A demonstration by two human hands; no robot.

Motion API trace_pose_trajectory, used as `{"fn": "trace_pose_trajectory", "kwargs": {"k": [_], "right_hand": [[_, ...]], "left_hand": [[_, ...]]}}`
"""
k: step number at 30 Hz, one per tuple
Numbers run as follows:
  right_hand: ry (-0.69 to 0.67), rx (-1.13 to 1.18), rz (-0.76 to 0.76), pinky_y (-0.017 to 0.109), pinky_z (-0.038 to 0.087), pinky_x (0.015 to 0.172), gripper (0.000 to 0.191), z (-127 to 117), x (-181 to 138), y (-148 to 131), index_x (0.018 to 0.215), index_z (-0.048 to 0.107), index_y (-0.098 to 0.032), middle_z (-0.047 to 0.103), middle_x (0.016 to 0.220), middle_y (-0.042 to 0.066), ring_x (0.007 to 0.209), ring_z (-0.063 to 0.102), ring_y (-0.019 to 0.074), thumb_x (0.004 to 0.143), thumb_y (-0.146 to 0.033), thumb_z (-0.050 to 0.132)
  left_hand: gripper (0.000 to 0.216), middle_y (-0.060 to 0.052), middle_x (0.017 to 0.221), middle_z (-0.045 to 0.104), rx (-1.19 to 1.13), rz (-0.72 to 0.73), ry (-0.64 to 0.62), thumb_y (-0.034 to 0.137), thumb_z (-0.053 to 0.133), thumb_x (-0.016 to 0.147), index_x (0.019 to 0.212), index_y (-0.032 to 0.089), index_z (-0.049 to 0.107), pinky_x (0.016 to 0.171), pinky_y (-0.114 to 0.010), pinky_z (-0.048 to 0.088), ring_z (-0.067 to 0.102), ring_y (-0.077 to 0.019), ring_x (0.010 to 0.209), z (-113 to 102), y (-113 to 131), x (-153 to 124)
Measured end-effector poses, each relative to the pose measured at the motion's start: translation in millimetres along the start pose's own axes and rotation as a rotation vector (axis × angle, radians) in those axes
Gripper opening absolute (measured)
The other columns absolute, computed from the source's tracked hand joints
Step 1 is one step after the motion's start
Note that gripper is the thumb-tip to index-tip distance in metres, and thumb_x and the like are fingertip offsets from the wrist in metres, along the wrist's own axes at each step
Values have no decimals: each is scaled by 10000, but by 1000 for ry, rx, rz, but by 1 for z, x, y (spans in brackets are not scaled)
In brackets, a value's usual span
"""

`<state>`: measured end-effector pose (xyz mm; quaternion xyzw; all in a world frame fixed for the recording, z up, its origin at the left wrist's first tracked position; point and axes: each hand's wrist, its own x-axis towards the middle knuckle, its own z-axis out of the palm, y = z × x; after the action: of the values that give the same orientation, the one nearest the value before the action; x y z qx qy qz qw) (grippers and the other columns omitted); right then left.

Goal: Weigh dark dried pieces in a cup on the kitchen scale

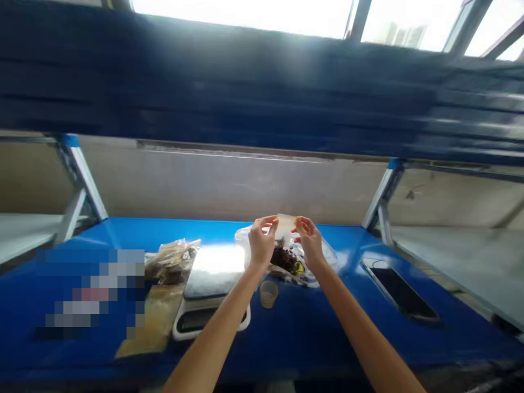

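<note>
Both my hands are raised over the far middle of the blue table, pinching a small pale translucent pouch (286,224) between them. My left hand (262,240) grips its left side with fingertips and thumb, and my right hand (310,240) has its right side. Something small and dark shows at the pouch's lower end. Just behind and below lies a clear plastic bag (332,256) spread open, with dark dried pieces (286,261) and a bit of yellow in it. A small translucent cup (268,295) stands nearer, between my forearms.
Left of my arm sits a digital kitchen scale (210,278). Beside it are a bag of brownish contents (172,259) and a stack of flat tan pouches (153,322). A phone (401,289) lies at right. A blue shelf (254,98) hangs overhead; the far left is pixelated.
</note>
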<state>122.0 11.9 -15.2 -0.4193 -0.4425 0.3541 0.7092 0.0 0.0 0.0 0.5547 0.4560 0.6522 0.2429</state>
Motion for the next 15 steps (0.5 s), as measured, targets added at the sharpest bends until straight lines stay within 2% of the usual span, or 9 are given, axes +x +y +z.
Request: {"fn": "trace_pose_trajectory", "kwargs": {"k": [7, 15], "right_hand": [[39, 73, 35, 166, 365, 418, 500, 0, -1, -6, 833, 582, -214, 582, 742, -23, 627, 572, 108, 561, -607, 729], [-16, 63, 80, 161, 387, 436, 514, 3, -5, -9, 881, 593, -210, 597, 830, 6, 727, 582, 131, 581, -610, 714]], "left_hand": [[88, -53, 869, 732, -11, 3, -127, 179, 649, 768, 791, 194, 733, 705, -263, 489, 652, -159, 784, 1, 0, -2], [156, -68, 906, 724, -86, 15, -53, 175, 547, 840, 881, 172, 698, 785, -273, 478, 659, -163, 848, -2, 2, -1]]}}
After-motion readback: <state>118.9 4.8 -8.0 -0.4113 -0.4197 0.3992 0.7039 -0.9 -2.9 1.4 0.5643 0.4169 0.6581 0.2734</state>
